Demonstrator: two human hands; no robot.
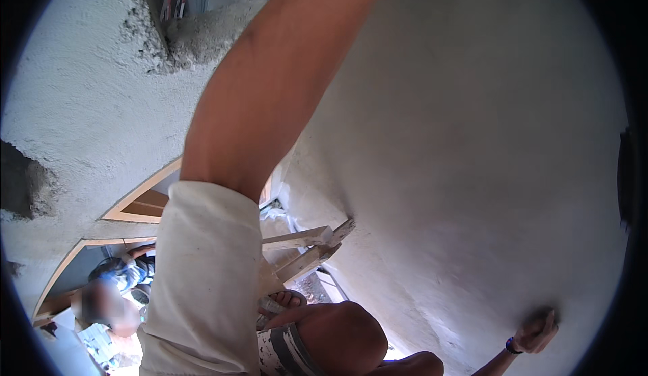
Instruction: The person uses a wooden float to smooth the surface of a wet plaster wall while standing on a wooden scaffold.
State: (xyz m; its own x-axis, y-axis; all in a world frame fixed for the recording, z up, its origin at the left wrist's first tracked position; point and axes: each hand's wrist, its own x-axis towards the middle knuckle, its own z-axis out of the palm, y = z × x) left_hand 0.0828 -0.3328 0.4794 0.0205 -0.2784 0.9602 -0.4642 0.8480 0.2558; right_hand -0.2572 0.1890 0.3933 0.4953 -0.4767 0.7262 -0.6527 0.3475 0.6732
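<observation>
My left forearm, below a rolled white sleeve, stretches up across the middle and out of the top edge, so my left hand is out of sight. At lower right, my right hand, a dark band on its wrist, is against the smooth grey plastered surface, its fingers curled around something dark I cannot make out. My bent knees show at the bottom, with a bare foot just behind them.
Rough wooden planks lie behind my left arm, near the plastered surface. The left wall has rough-edged openings and wood-framed ones. Another person, blurred, is at lower left among pale and dark items.
</observation>
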